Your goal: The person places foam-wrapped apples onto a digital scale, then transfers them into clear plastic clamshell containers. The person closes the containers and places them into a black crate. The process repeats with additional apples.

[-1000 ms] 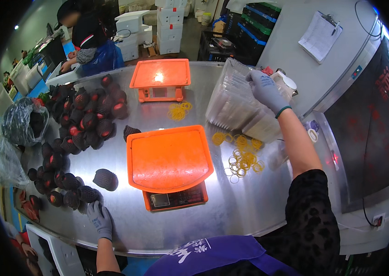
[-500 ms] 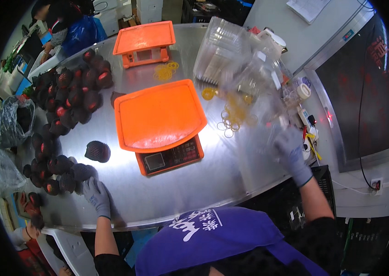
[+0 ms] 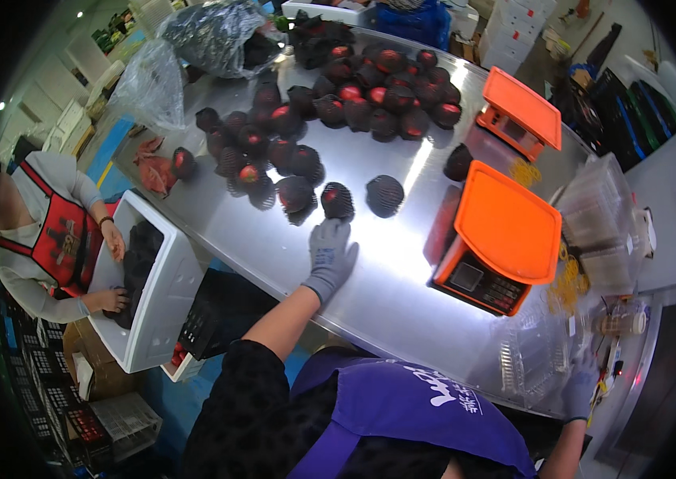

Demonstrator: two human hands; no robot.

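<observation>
My left hand [image 3: 330, 259], in a grey glove, reaches over the metal table, fingers stretched out and thumb apart. Its fingertips touch the near side of a red round fruit in a dark foam net [image 3: 338, 201]. Another netted fruit [image 3: 384, 196] lies just to the right, apart from the hand. At the table's right end, my gloved right hand [image 3: 581, 387] is at the edge of a clear plastic clamshell box [image 3: 525, 351] and appears to grip it. Its fingers are blurred and partly hidden by the plastic.
Many netted fruits [image 3: 378, 96] cover the table's far left. Two orange scales [image 3: 509, 227] stand right of centre, with yellow rubber bands [image 3: 565, 287] and stacked clear boxes [image 3: 597, 203] beyond. At left, a person [image 3: 50, 231] reaches into a white foam box [image 3: 182, 275].
The view has swung left. My left hand has reached the fruit with its fingertips. The clear box, a blur by my right hand before, now shows on the table's right side.
</observation>
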